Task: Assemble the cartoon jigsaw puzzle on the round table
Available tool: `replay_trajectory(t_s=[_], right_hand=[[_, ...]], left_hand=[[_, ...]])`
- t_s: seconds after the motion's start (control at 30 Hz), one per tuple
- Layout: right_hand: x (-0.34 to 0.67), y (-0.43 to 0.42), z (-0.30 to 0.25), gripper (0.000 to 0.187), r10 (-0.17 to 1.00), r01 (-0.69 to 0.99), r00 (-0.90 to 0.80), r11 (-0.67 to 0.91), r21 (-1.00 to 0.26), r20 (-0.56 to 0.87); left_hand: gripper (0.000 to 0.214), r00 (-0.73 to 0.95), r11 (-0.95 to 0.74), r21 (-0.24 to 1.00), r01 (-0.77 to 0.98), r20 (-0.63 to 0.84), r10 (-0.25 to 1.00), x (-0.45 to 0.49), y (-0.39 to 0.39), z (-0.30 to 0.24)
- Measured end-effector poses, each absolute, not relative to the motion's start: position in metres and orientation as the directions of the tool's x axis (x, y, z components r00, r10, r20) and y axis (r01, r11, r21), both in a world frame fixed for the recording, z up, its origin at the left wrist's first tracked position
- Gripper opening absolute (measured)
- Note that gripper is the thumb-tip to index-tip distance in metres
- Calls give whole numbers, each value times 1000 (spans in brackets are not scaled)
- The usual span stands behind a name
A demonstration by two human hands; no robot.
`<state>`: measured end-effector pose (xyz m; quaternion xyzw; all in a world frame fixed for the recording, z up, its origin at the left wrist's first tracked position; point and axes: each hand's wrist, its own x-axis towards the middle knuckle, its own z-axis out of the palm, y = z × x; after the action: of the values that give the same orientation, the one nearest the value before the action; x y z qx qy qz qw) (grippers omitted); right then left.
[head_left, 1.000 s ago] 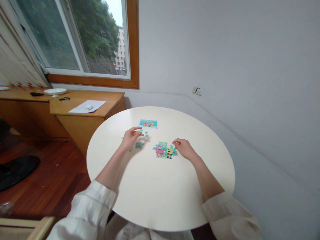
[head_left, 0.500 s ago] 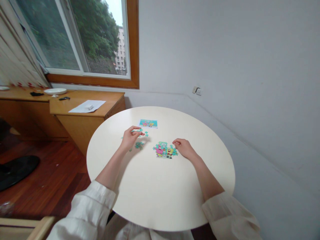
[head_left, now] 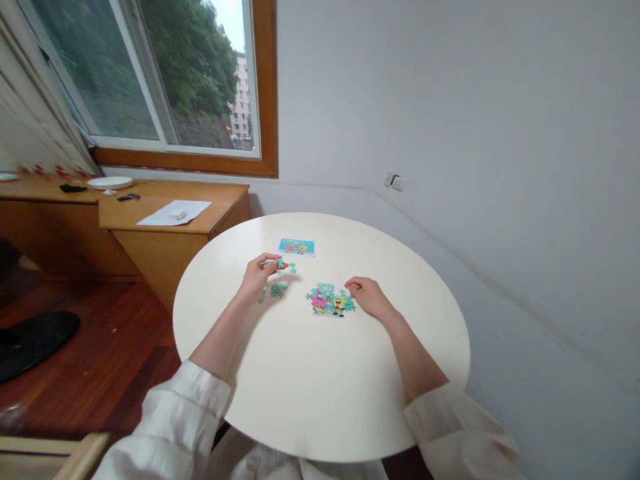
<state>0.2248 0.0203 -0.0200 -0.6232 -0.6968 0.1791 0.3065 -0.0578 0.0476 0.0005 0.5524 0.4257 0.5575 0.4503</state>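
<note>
My left hand (head_left: 259,273) is raised over the left side of the round table, pinching a small teal jigsaw piece (head_left: 281,263) between thumb and fingers. Loose teal jigsaw pieces (head_left: 278,291) lie below and beyond that hand, some of them hidden by it. A partly joined jigsaw puzzle (head_left: 329,301) with pink, white and yellow cartoon figures lies near the middle; its edge is uneven. My right hand (head_left: 369,295) rests at the puzzle's upper right edge, fingers curled together. Whatever may be between those fingertips is hidden.
A printed picture card (head_left: 297,247) with the same figures lies behind the pieces on the white table (head_left: 320,387). To the left, a wooden cabinet (head_left: 145,207) bears a paper sheet (head_left: 175,213) and a white plate (head_left: 111,183). A wall stands behind and to the right.
My left hand has turned slightly, and the teal piece in its fingers now shows more plainly. My right hand and the joined puzzle have stayed in place.
</note>
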Motion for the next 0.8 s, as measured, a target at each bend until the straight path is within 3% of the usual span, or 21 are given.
replay_trajectory(t_s=[0.6, 0.8], right_hand=[[225, 20, -19, 28, 986, 773, -31, 129, -621, 166], [225, 20, -21, 29, 985, 770, -32, 132, -624, 169]], left_hand=[[34, -23, -152, 974, -168, 150, 988, -60, 48, 3], [26, -40, -120, 948, -294, 113, 993, -61, 50, 3]])
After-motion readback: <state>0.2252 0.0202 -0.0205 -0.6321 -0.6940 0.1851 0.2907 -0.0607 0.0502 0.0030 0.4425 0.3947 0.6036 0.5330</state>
